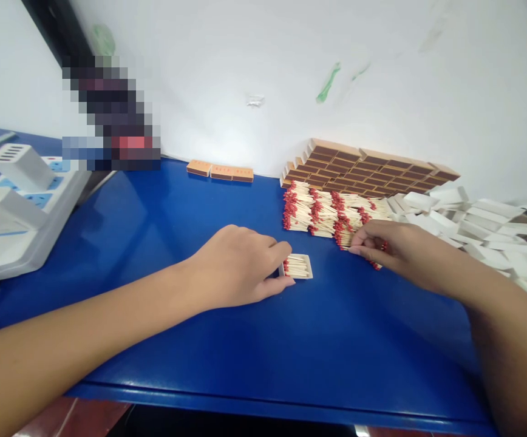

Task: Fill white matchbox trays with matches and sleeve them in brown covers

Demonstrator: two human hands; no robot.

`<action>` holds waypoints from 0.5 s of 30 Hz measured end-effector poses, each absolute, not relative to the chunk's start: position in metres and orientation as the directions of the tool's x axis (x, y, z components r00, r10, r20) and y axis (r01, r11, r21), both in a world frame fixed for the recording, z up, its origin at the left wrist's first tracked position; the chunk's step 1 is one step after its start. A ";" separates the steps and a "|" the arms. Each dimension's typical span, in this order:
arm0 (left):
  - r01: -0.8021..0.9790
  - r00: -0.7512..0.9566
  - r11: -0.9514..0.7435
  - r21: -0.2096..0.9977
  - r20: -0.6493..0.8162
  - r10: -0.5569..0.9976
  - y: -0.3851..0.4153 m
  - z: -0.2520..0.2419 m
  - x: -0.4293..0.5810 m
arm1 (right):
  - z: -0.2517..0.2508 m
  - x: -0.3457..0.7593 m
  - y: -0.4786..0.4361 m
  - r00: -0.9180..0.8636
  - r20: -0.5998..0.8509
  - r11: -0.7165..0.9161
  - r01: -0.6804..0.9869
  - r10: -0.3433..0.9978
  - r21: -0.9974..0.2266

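Note:
On the blue table lies a small white matchbox tray (308, 267) with red-headed matches (296, 266) in it. My left hand (249, 264) grips this tray at its left end, thumb on the near side and fingers on the far side. Farther right, my right hand (382, 246) reaches into the near edge of a heap of loose matches (322, 209). Its thumb and forefinger are pinched together at the match heads there. Whether a match is between the fingertips is hard to make out. The palm hides part of the heap.
Behind the matches, brown-sided matchboxes (359, 167) are stacked against the white wall. A pile of white matchbox trays (491, 224) spreads at the right. Several closed matchboxes (220, 172) stand in a row at the back. A power strip (58, 224) with plugs is at the left.

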State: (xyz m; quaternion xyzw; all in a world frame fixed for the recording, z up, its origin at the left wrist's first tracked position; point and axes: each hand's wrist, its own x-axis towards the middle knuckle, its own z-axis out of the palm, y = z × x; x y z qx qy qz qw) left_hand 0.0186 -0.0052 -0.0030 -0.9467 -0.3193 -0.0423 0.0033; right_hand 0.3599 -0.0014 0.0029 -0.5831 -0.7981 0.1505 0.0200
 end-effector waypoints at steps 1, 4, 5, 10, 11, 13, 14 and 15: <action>0.604 0.793 -0.797 0.021 0.088 0.603 -0.005 -0.003 0.018 | 0.004 0.359 -0.002 -0.321 -0.141 0.277 0.924 0.936 -0.265; 0.601 0.794 -0.799 0.022 0.106 0.599 -0.005 -0.004 0.018 | 0.007 0.356 -0.004 -0.339 -0.126 0.294 0.914 0.932 -0.281; 0.599 0.795 -0.801 0.023 0.110 0.597 -0.005 -0.004 0.018 | 0.008 0.353 -0.005 -0.347 -0.115 0.302 0.907 0.931 -0.293; 0.598 0.796 -0.801 0.021 0.100 0.597 -0.006 -0.004 0.018 | 0.010 0.338 -0.010 -0.356 0.046 0.350 0.875 0.934 -0.336; 0.602 0.794 -0.799 0.019 0.099 0.600 -0.006 -0.004 0.018 | 0.010 0.336 -0.010 -0.355 0.075 0.359 0.870 0.932 -0.337; 0.607 0.789 -0.794 0.015 0.100 0.606 -0.005 -0.004 0.019 | 0.009 0.334 -0.010 -0.355 0.104 0.369 0.865 0.929 -0.339; 0.609 0.788 -0.793 0.013 0.100 0.607 -0.005 -0.003 0.018 | 0.008 0.333 -0.010 -0.352 0.110 0.369 0.865 0.929 -0.340; 0.610 0.788 -0.793 0.010 0.099 0.608 -0.004 -0.003 0.018 | 0.008 0.333 -0.010 -0.349 0.112 0.365 0.866 0.931 -0.342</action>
